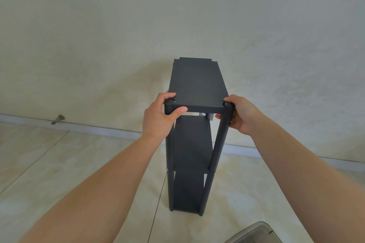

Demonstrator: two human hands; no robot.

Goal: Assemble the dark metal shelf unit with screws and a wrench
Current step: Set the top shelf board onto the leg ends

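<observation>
Upright on the pale tiled floor (59,173), the dark metal shelf unit (195,92) stands with its long axis vertical, and the long side of each panel runs away from the camera toward the wall (177,16). It sits in the middle of the view, close to the white baseboard (98,129). 3 shelf panels can be counted: top, middle and bottom. 2 round posts show at the near corners; the far posts are hidden behind the panels, and only notched corners show at the far end of the top panel.

Both bare hands hold the near top corners. The left hand (160,118) wraps the top of the near left post, with its fingers curled over the post cap and its thumb pressed against the front edge of the top panel. The right hand (243,114) curls round the top of the near right post; some of its fingertips pass behind the post and are hard to make out.

1 small pale piece (207,115) peeks from under the top panel, too obscured to identify. 1 metal doorstop (58,119) juts from the baseboard at left. 1 grey tray or container (276,233) is cut off by the bottom edge.
</observation>
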